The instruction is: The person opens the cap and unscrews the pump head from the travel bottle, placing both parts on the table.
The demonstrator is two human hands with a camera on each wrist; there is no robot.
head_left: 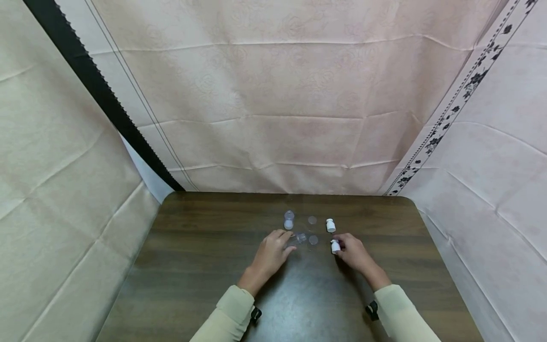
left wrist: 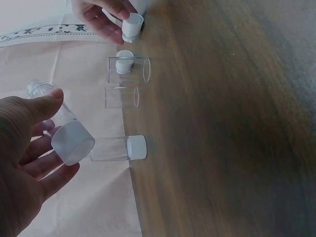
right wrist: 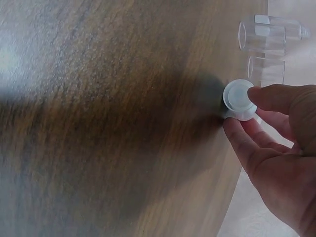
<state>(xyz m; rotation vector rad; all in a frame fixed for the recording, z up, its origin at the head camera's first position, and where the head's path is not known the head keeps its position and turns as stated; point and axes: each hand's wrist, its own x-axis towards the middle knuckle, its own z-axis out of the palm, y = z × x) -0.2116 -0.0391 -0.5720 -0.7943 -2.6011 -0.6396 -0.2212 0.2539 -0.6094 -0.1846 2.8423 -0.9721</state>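
Observation:
My left hand holds a clear bottle with a white base, thumb on its near side and fingers behind it. The bottle is tilted, its ridged neck toward the upper left in the left wrist view. With thumb and fingers, my right hand pinches a small white bottle at the right of the group. In the right wrist view a round pale end of this white bottle faces the camera. Behind it stands a second white bottle. Two clear cups stand between the hands.
A like clear bottle with a white base stands behind my left hand. All stand toward the back of the brown wooden table. Pale cloth hangs past its back edge and on both sides.

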